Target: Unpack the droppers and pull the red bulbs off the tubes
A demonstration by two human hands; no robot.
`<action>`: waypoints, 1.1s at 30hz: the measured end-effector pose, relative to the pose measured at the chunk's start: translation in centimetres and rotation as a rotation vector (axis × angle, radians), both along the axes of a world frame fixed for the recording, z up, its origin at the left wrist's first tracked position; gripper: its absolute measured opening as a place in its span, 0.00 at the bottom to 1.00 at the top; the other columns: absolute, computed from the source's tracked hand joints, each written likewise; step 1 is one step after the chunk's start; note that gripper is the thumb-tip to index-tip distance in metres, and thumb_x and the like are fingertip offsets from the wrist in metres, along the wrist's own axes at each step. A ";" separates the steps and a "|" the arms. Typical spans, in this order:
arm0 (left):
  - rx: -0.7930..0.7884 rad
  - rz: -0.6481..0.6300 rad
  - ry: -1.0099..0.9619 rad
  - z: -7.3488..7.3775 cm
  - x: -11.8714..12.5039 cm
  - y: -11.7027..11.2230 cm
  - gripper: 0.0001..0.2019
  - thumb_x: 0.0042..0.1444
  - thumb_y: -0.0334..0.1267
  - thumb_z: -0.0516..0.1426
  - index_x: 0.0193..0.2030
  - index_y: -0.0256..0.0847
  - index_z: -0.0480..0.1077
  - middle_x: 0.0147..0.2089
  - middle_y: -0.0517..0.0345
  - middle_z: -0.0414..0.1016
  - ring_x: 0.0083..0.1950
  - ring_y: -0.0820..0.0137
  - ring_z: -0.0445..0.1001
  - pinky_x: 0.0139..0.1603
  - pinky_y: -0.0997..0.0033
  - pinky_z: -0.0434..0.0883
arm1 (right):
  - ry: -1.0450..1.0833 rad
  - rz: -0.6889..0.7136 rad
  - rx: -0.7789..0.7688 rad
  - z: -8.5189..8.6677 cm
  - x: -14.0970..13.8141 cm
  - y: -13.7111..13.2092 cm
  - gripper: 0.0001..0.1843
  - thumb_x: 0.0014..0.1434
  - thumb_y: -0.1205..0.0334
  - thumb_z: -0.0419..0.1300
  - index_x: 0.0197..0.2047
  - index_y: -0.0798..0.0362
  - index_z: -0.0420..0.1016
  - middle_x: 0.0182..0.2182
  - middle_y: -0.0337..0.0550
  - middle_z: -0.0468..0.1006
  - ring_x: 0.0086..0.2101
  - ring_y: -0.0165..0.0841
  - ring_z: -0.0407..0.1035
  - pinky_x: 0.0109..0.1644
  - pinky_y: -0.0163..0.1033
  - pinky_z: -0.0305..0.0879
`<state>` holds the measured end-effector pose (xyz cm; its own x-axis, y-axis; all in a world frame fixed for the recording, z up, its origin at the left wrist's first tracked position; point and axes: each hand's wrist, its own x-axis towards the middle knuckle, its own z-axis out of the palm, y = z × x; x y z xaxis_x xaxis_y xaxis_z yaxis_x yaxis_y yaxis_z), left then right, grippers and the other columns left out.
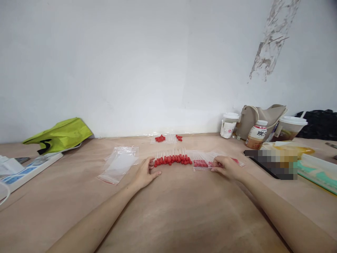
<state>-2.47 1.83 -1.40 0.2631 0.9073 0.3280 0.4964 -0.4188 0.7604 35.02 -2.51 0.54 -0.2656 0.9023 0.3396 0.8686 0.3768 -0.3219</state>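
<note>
A row of red-tipped sticks with pale shafts lies side by side in the middle of the table, red ends towards me. At its left end rests my left hand, thumb stretched out and apart from the bent fingers, with nothing visible between them. To the right of the row, a clear plastic bag lies flat with more red-tipped sticks inside. My right hand pinches the near side of this bag between thumb and fingers, covering part of it.
Empty clear bags lie on the left. Against the wall sits another clear bag with red pieces. A yellow-green bag and power strip are far left. A bottle, cups and a beige bag stand right.
</note>
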 end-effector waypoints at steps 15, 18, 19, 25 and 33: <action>0.284 -0.051 0.205 2.0 2.3 -3.5 0.10 0.50 0.44 0.55 0.35 0.39 0.66 0.32 0.58 0.66 0.34 0.70 0.66 0.33 0.72 0.65 | 0.782 -0.033 -0.490 -0.3 -12.7 -3.6 0.15 0.44 0.51 0.60 0.26 0.55 0.66 0.17 0.36 0.71 0.17 0.26 0.63 0.20 0.31 0.56; 0.082 -0.141 0.239 1.6 3.5 -5.1 0.14 0.54 0.47 0.51 0.33 0.38 0.69 0.28 0.60 0.67 0.27 0.74 0.64 0.27 0.75 0.62 | 0.694 0.068 -0.355 -0.9 -13.2 -3.9 0.17 0.48 0.50 0.58 0.36 0.54 0.68 0.25 0.40 0.75 0.23 0.29 0.68 0.25 0.34 0.62; 0.050 -0.143 0.255 1.5 3.8 -5.5 0.15 0.54 0.48 0.50 0.34 0.38 0.70 0.29 0.59 0.68 0.27 0.73 0.64 0.28 0.74 0.62 | 0.618 0.092 -0.272 -0.7 -12.8 -4.0 0.17 0.48 0.50 0.58 0.36 0.54 0.70 0.27 0.41 0.75 0.26 0.30 0.68 0.30 0.35 0.64; 0.019 -0.096 0.308 0.9 4.4 -5.7 0.28 0.47 0.56 0.54 0.48 0.37 0.67 0.40 0.52 0.67 0.40 0.65 0.67 0.40 0.67 0.65 | 0.196 0.261 -0.124 0.8 -8.7 -3.9 0.25 0.41 0.48 0.64 0.43 0.48 0.71 0.42 0.42 0.69 0.41 0.35 0.65 0.45 0.40 0.61; -0.127 -0.259 0.125 1.1 5.4 -4.1 0.18 0.41 0.49 0.61 0.33 0.37 0.66 0.30 0.60 0.64 0.30 0.72 0.64 0.31 0.73 0.62 | 0.239 0.299 -0.160 -0.3 -9.3 -2.9 0.24 0.43 0.48 0.63 0.44 0.49 0.71 0.39 0.42 0.67 0.39 0.33 0.64 0.42 0.38 0.62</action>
